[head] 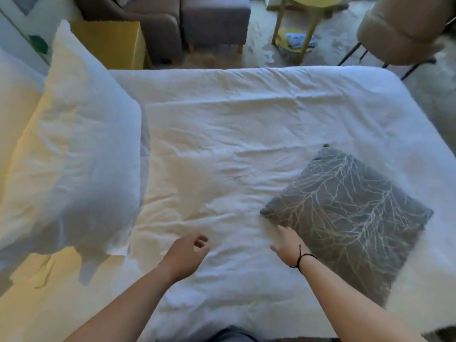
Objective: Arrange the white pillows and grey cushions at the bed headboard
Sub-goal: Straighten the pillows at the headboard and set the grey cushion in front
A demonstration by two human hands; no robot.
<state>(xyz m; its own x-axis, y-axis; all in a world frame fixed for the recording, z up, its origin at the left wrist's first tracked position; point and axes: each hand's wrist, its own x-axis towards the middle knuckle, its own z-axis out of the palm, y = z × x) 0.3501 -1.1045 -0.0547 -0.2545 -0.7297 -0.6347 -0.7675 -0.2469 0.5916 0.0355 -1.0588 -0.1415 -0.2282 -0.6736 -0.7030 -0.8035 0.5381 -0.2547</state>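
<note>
Two bare hands hover over a white-sheeted bed (246, 124): white pillow (74, 144) at nine o'clock, left hand (187, 253) loosely curled and empty, right hand (287, 243) spread, fingertips touching the grey cushion (350, 218) at three o'clock.

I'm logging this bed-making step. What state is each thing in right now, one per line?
white pillow: at the left side of the bed, no hand on it.
grey cushion: lying flat on the sheet, right side.
left hand: empty, fingers loosely curled.
right hand: open, at the cushion's near corner, not gripping.
bed sheet: wrinkled.
</note>
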